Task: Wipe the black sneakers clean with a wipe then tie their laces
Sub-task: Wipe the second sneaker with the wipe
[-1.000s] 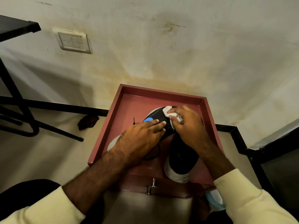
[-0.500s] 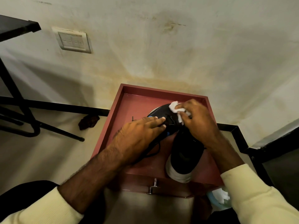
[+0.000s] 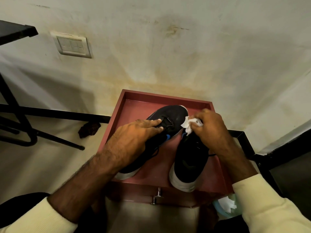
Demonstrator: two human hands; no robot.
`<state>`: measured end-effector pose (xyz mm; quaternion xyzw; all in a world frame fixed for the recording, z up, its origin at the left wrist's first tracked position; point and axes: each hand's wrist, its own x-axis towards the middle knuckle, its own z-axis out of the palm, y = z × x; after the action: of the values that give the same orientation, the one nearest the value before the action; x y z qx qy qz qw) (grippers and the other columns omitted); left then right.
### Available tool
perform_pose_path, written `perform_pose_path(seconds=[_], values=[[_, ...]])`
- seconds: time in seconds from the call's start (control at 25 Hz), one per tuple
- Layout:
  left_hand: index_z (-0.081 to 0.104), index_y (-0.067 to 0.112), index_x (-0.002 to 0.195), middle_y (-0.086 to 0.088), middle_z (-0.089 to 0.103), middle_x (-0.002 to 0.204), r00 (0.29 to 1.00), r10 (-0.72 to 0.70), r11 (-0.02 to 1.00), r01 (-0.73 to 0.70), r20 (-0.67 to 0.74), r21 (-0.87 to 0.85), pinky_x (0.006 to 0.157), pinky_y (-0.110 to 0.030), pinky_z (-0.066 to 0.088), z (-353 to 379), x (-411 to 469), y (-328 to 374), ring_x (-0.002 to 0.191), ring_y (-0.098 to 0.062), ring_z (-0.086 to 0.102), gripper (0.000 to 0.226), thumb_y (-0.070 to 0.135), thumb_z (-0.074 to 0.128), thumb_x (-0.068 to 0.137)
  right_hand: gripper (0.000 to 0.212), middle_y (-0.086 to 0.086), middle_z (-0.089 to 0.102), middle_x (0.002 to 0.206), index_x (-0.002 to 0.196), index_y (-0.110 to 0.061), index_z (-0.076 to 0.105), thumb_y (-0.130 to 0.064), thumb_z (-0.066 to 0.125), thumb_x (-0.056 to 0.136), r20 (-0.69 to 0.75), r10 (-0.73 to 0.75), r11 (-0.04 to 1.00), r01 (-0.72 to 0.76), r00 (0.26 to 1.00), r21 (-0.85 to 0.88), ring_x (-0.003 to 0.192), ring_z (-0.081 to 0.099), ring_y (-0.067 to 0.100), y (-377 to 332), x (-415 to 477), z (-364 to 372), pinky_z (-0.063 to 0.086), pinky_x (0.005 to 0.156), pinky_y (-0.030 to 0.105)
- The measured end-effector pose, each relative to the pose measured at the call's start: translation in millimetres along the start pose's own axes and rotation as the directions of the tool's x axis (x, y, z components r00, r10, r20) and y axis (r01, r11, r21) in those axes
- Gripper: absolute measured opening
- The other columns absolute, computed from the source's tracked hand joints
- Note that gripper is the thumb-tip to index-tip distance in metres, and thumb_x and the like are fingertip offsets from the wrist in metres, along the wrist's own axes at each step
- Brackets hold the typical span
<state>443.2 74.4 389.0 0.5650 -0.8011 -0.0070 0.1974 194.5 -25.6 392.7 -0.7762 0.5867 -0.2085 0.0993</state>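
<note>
Two black sneakers with white soles lie in a dark red tray point(image 3: 165, 98). The left sneaker point(image 3: 173, 117) points away to the upper right, and my left hand point(image 3: 133, 140) lies flat over its laces, holding it down. The right sneaker point(image 3: 190, 158) lies heel toward me. My right hand point(image 3: 212, 126) is closed on a crumpled white wipe point(image 3: 188, 125), which touches the right side of the left sneaker's toe. Loose black laces trail between the shoes.
The tray sits on a small red cabinet with a metal handle point(image 3: 157, 197). A blue pack of white wipes point(image 3: 226, 205) sits low at the right. The stained wall is just behind. A black table frame point(image 3: 25, 128) stands at the left, a dark scrap point(image 3: 88, 129) on the floor.
The wipe has slid from the top of the left sneaker's toe to its right side. My left hand shifted back along the laces, uncovering the toe. The camera view moved closer.
</note>
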Motion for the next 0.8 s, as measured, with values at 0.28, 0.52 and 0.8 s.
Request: perform_pose_path(seconds=[0.28,0.52,0.8], values=[[0.049,0.039,0.149,0.019,0.037,0.161,0.999,0.027,0.999,-0.027,0.022,0.031,0.103,-0.042,0.054,-2.6,4.7,1.9,0.145,-0.012,0.043,0.057,0.016,0.062,0.098,0.024,-0.003,0.068,0.112,0.116,-0.020,0.077,-0.013,0.069,0.095,-0.134,-0.165,0.949,0.195,0.977,0.249,0.101,0.063,0.010,-23.7,-6.4,17.3,0.047,0.086,0.018],[0.048,0.038,0.149,0.019,0.036,0.162,0.999,0.050,0.998,-0.051,0.011,0.027,0.101,-0.040,0.055,-1.5,2.6,2.6,0.144,-0.011,0.044,0.057,0.016,0.061,0.099,0.024,-0.002,0.062,0.119,0.117,-0.020,0.071,-0.013,0.068,0.095,-0.256,-0.048,0.974,0.102,0.966,0.202,0.104,0.060,0.011,-18.3,-1.1,6.9,0.045,0.084,0.015],[0.057,0.033,0.143,0.012,0.048,0.156,0.999,0.050,0.998,-0.050,-0.004,0.038,0.095,-0.043,0.059,-2.3,2.2,2.3,0.139,-0.016,0.052,0.054,0.015,0.069,0.094,0.031,-0.005,0.058,0.130,0.129,-0.026,0.068,-0.016,0.065,0.100,-0.057,-0.268,0.961,0.271,0.962,0.052,0.122,0.053,0.014,-20.4,-8.5,13.4,0.045,0.102,0.029]])
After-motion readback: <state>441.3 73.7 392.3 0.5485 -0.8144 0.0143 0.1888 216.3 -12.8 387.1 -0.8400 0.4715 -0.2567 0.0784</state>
